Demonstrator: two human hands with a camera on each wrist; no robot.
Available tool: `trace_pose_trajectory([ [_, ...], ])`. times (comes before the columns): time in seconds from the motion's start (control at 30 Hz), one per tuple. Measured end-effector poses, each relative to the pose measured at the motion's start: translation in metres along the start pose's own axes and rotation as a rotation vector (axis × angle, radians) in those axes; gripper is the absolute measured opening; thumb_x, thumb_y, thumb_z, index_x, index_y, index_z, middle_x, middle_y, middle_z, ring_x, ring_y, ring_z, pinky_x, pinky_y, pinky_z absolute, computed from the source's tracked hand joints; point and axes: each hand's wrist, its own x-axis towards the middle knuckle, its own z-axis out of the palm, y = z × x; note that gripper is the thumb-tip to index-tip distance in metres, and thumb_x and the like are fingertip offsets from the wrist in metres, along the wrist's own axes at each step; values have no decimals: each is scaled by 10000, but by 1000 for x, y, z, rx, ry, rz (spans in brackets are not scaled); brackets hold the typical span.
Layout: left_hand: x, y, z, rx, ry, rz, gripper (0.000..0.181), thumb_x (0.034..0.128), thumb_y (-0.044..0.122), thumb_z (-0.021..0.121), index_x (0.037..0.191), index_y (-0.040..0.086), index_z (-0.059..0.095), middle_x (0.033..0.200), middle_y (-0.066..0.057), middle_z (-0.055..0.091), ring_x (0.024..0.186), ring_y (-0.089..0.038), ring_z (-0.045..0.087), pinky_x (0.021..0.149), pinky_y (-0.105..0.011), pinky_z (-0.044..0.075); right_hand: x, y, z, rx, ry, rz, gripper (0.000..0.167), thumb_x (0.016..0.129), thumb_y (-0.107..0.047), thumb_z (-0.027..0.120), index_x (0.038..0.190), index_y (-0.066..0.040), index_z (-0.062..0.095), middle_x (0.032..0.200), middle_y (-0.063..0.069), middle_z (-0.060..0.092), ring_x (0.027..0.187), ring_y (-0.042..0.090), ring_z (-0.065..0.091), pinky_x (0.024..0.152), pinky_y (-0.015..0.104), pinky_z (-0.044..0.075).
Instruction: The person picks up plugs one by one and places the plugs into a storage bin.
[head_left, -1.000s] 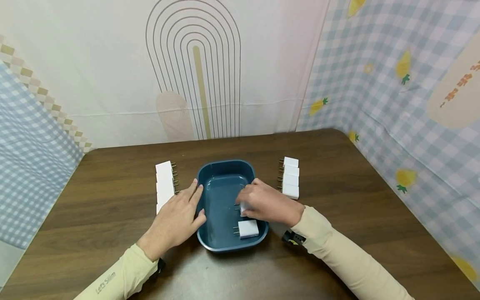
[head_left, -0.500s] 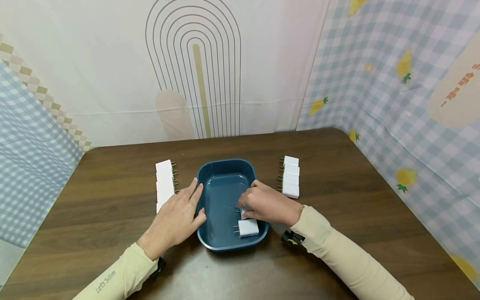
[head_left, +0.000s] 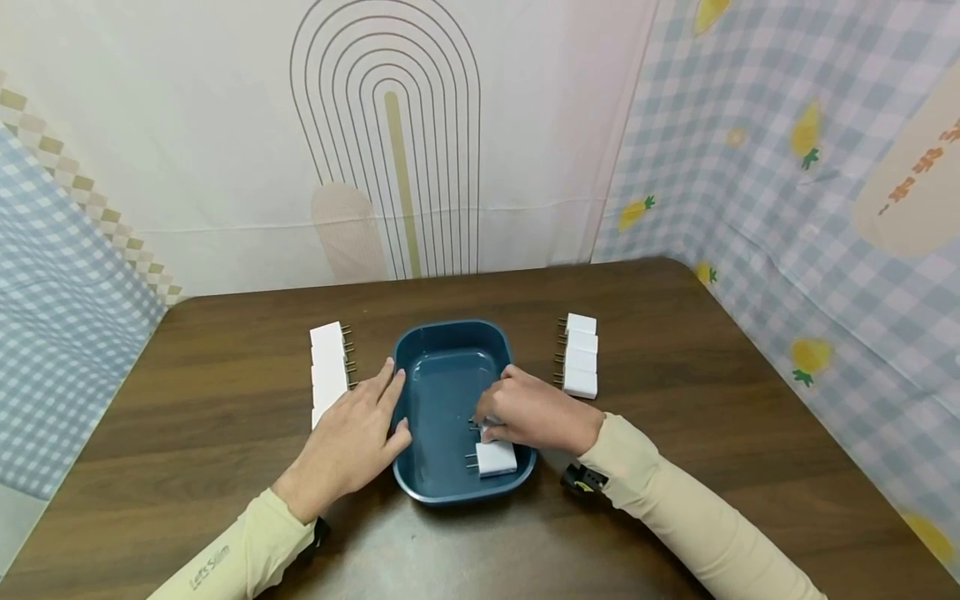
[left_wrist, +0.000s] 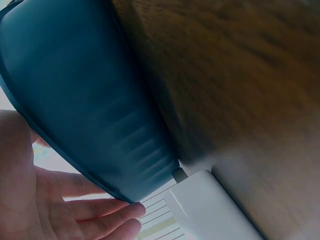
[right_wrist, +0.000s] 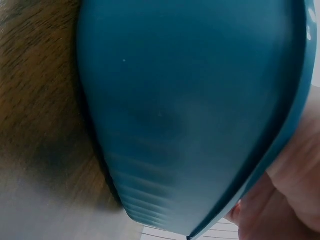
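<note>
In the head view a blue tray [head_left: 442, 408] stands between both hands. My left hand [head_left: 348, 446] rests along its left rim, fingers extended; the left wrist view shows those fingers [left_wrist: 95, 215] at the rim of the tray [left_wrist: 85, 100]. My right hand [head_left: 536, 408] reaches over the right rim and pinches a white plug adapter [head_left: 487, 433], mostly hidden under the fingers. Just nearer in the tray lies another white adapter [head_left: 496, 458], prongs pointing left. The right wrist view shows the tray's outer wall [right_wrist: 185, 110] and part of the hand [right_wrist: 295, 185], its fingertips hidden.
Left of the tray runs a column of white adapters [head_left: 328, 367], prongs facing right, partly behind the left hand. A second column of several adapters [head_left: 581, 358] lies to the right, prongs facing left. Patterned cloth [head_left: 525, 150] hangs behind the wooden table [head_left: 225, 358].
The right hand has moved the pinched adapter slightly nearer to the front one inside the tray. My left hand has stayed in place.
</note>
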Motion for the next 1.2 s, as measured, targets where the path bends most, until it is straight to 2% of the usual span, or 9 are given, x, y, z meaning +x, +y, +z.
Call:
trace_pose_trajectory([
  [0.2,0,0,1,4,10,2,668,971,352,553,1522,-2,423,1614,-206,367,1364,-397,530,1121,-539,447,0,-1,0,8,-5,5,198,907,-290,756,1052,-164,806,1028,-45,789,959,71,706,797,276,413],
  [0.83,-1,0,1,-7,-12,-8,672,976,361,545,1530,3,412,1621,-203,356,1381,-397,514,1130,-545,437,1,-2,1,9,-34,24,190,937,-311,722,1065,-192,795,1040,-63,776,932,58,688,732,246,340],
  [1.2,1,0,2,15,30,10,665,957,347,569,1501,-16,450,1593,-221,396,1341,-399,552,1094,-537,471,2,2,3,-4,-21,6,196,979,-307,662,1068,-211,808,1026,-74,778,955,56,682,742,251,375],
])
